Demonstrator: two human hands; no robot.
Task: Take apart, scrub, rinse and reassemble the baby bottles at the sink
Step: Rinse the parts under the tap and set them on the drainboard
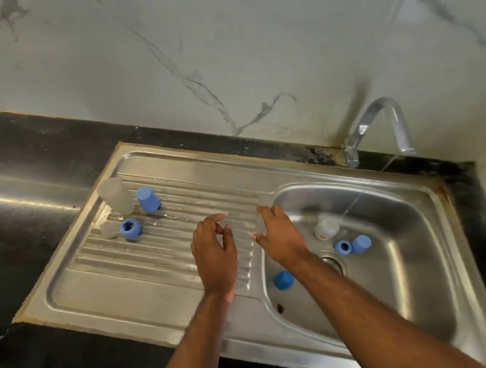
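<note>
Dark tabletop (14, 146) is running along the far left, steel sink unit set into it. On the ribbed drainboard (140, 259), far left corner, a clear bottle body (115, 196) is standing mouth-down, a blue cap (147, 199) sitting just beside it on the right. Nearer, a small clear teat (108, 229) is lying next to a blue screw ring (130, 228). Left hand (213, 249) is hovering over the drainboard's right end, fingers loosely curled and apart, holding nothing I can make out. Right hand (279, 236) is reaching over the ridge between drainboard and basin, fingers curling round a clear piece (258, 223); too blurred to say which part. In the basin (414, 254), a blue cap piece (283, 280) is lying near the drain, then a whitish bottle part (326, 226), a blue ring (343, 247) touching another blue cap (361, 243). Tap (382, 122) is arching over the far right edge.
</note>
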